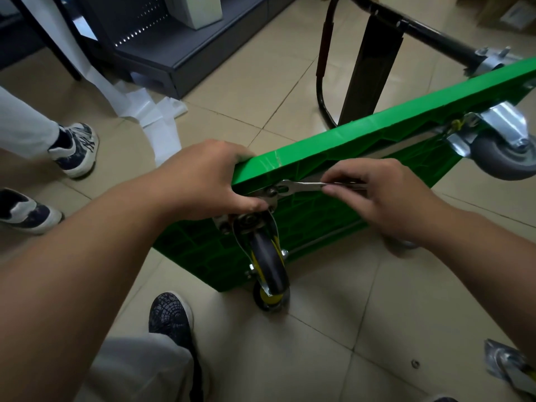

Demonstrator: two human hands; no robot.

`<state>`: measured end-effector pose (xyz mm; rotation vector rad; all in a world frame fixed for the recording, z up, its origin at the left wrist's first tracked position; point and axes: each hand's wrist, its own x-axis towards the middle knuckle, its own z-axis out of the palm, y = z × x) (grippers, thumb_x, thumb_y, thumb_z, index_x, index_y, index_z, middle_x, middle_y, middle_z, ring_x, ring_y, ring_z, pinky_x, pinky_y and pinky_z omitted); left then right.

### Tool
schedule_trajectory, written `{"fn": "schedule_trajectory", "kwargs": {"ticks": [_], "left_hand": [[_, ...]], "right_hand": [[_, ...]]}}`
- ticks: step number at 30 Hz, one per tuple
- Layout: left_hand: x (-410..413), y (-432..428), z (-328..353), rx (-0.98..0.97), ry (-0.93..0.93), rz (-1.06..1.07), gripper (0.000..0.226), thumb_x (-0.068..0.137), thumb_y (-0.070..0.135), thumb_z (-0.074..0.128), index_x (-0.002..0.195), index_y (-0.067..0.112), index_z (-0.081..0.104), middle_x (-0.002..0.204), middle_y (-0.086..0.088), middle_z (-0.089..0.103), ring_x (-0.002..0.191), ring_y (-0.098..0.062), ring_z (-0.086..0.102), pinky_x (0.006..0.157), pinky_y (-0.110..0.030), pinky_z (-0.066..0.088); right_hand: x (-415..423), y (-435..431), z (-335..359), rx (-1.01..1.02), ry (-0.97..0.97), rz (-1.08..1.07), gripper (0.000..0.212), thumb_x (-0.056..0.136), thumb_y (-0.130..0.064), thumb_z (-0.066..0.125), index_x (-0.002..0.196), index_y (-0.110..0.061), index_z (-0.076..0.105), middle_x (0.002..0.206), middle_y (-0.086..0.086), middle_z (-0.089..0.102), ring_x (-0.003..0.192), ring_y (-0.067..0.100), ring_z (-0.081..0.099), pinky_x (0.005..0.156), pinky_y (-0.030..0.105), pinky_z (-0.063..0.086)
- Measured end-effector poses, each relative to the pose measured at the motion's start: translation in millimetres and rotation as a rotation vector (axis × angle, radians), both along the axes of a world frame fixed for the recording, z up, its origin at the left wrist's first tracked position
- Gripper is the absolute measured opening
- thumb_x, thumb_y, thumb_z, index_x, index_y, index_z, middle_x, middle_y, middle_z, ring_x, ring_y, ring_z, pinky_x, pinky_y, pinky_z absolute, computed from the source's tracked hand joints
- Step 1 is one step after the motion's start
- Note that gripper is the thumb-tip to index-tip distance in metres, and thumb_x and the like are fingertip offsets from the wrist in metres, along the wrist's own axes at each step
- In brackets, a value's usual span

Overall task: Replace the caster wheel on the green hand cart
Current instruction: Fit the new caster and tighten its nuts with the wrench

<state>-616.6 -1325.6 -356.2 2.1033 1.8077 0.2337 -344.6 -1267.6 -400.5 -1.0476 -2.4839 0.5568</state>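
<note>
Got the green hand cart [377, 117] tipped up on its edge on the floor [333, 314], underside facing me. The caster wheel [266, 256] I'm dealing with is at the near corner, pointing down toward the tiles. My left hand [203, 175] is wrapped over the deck's top edge, thumb down by the mounting plate [268, 195], steadying the lot. My right hand [374, 195] has its fingers [342, 177] pinched on the wrench [301, 185], open end on a nut at the plate. The deck's stiff ribbed plastic, probably light but tippy like this, so grab the rim. The caster's steel fork looks weighty and swivels, so I'd hold it by the plate. Another caster [506, 362] lies by my right arm.
</note>
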Motion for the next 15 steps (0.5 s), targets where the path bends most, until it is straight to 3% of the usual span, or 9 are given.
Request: {"fn": "schedule_trajectory", "kwargs": {"ticks": [9, 15], "left_hand": [[-2.1, -0.1, -4.2, 0.066, 0.013, -0.004, 0.034, 0.087, 0.049, 0.075, 0.109, 0.024, 0.072, 0.08, 0.005, 0.067, 0.069, -0.009, 0.059, 0.063, -0.034, 0.048], [-2.8, -0.7, -5.9, 0.078, 0.012, -0.004, 0.035, 0.087, 0.051, 0.073, 0.11, 0.024, 0.072, 0.082, 0.004, 0.067, 0.071, -0.011, 0.059, 0.063, -0.033, 0.046]], "right_hand": [[-1.0, 5.6, -8.0, 0.276, 0.034, 0.078, 0.017, 0.097, -0.029, 0.065, 0.104, -0.017, 0.074, 0.09, -0.004, 0.072, 0.075, 0.02, 0.065, 0.067, 0.041, 0.054], [0.2, 6.9, -13.1, 0.411, -0.024, 0.16, 0.02, 0.102, -0.03, 0.057, 0.101, -0.016, 0.072, 0.086, -0.003, 0.068, 0.071, 0.018, 0.059, 0.063, 0.04, 0.047]]}}
